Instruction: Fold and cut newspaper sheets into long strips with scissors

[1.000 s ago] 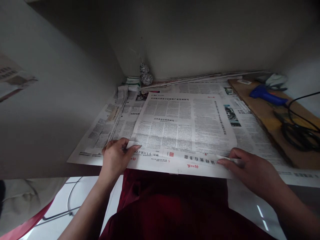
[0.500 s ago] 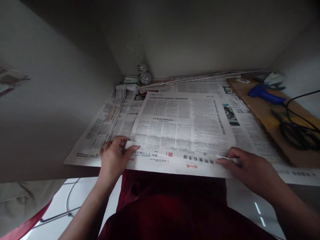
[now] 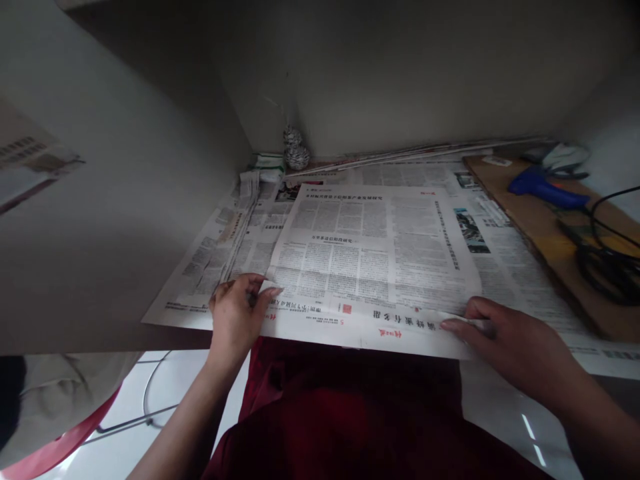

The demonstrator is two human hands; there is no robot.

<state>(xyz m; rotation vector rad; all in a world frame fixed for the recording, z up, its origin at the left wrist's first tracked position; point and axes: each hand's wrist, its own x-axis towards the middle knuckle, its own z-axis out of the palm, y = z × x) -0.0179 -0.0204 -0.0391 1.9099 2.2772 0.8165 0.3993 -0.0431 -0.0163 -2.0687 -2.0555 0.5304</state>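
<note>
A printed newspaper sheet (image 3: 350, 247) lies on the newspaper-covered table in front of me, its near edge folded over in a strip that shows large characters and red print. My left hand (image 3: 240, 310) pinches the left end of this folded edge between thumb and fingers. At the right end, my right hand (image 3: 505, 340) grips the same fold, thumb on top and fingers curled behind. The sheet's far part rests flat, with a faint crease across its lower half.
On the right lies a brown board (image 3: 535, 247) bearing a blue glue gun (image 3: 547, 189) and a coiled black cable (image 3: 595, 257). Long thin paper rods (image 3: 400, 155) run along the back wall. A small woven paper gourd (image 3: 296, 150) stands back left, near folded paper strips (image 3: 245, 207).
The whole view has shifted slightly, so everything appears a little further right. Both hands keep their hold on the folded edge; the sheet looks much the same.
</note>
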